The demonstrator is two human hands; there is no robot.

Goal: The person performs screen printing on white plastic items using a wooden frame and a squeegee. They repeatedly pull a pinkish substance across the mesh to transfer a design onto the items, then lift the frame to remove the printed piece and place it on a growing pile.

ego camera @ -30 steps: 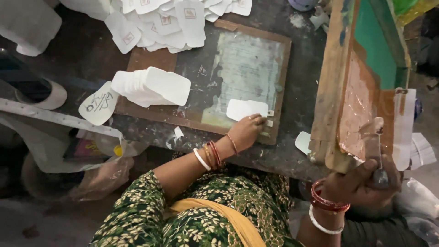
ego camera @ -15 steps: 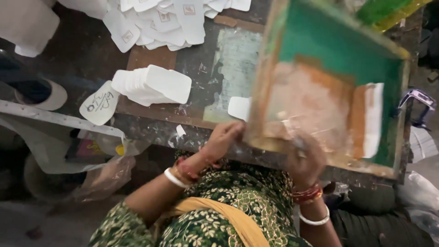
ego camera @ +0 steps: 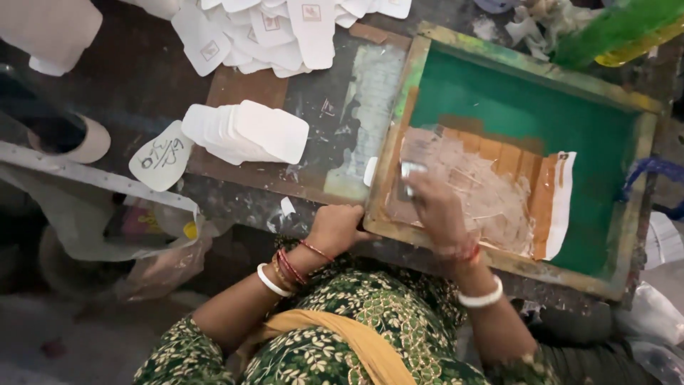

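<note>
A wooden screen-printing frame (ego camera: 399, 85) with green mesh lies flat on the dark work board (ego camera: 242, 89). My left hand (ego camera: 335, 227) grips the frame's near left corner. My right hand (ego camera: 436, 207) is inside the frame, closed on a small squeegee (ego camera: 410, 171) pressed on the taped, translucent patch of mesh. A white card (ego camera: 370, 171) peeks out from under the frame's left edge.
A fanned stack of blank white cards (ego camera: 246, 132) lies left of the frame. Several printed cards (ego camera: 271, 32) are spread at the back. A white card with handwriting (ego camera: 160, 153) lies at the left. Plastic bags (ego camera: 153, 246) hang off the front edge.
The frame has swung down from upright to flat over the white card. My left hand moved from the card to the frame's corner; my right hand shifted onto the mesh.
</note>
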